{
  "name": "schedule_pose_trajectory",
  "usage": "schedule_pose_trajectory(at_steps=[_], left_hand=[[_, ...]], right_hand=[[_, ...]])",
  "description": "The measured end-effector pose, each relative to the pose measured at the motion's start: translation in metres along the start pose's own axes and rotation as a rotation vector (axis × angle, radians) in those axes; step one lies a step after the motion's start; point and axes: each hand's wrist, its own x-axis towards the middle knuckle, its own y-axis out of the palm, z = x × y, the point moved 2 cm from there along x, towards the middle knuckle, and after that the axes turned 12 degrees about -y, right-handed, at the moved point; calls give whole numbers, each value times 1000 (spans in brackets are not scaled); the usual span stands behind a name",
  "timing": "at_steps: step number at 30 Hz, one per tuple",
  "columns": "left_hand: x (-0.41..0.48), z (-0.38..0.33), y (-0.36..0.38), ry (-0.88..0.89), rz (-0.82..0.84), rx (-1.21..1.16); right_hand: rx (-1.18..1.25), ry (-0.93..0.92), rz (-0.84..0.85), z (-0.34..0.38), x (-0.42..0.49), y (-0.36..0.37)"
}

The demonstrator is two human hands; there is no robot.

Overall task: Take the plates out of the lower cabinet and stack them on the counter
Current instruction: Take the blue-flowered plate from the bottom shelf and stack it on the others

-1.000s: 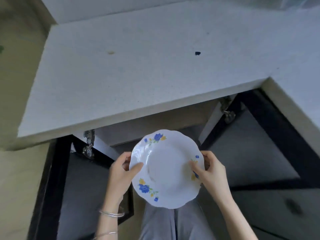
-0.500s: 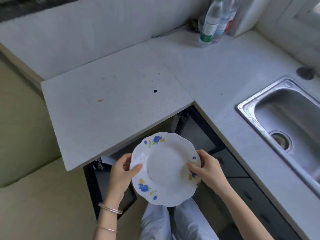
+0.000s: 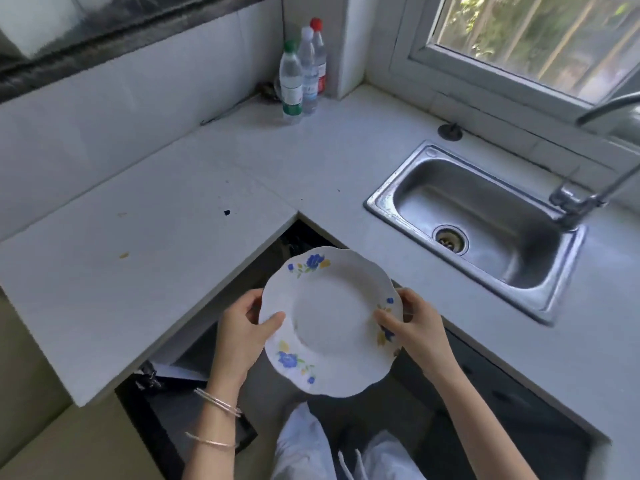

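Observation:
A white plate with a scalloped rim and blue and yellow flowers is held in the air in front of the counter's inner corner. My left hand grips its left rim, thumb on top. Its right rim is pinched by my right hand. The plate hangs over the open lower cabinet, whose dark door stands open at the lower left. The white L-shaped counter carries no plates. The cabinet's inside is mostly hidden.
A steel sink with a tap is set in the counter's right arm. Three plastic bottles stand in the far corner by the wall. A window is above the sink. My knees in light trousers are below.
My view has risen from below the counter's edge to above it, and the plate has come up with both hands. The sink, bottles and window have come into view.

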Motion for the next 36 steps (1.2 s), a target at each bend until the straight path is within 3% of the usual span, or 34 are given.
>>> schedule_pose_trajectory(at_steps=[8, 16, 26, 36], left_hand=[[-39, -38, 85, 111, 186, 126], [-51, -57, 168, 204, 538, 247], [-88, -55, 232, 357, 1029, 479], [-188, -13, 246, 417, 1490, 671]], right_hand=[[-33, 40, -239, -17, -71, -89], [12, 161, -667, -30, -155, -131], [41, 378, -1217, -28, -264, -89], [75, 576, -1710, 8, -384, -4]])
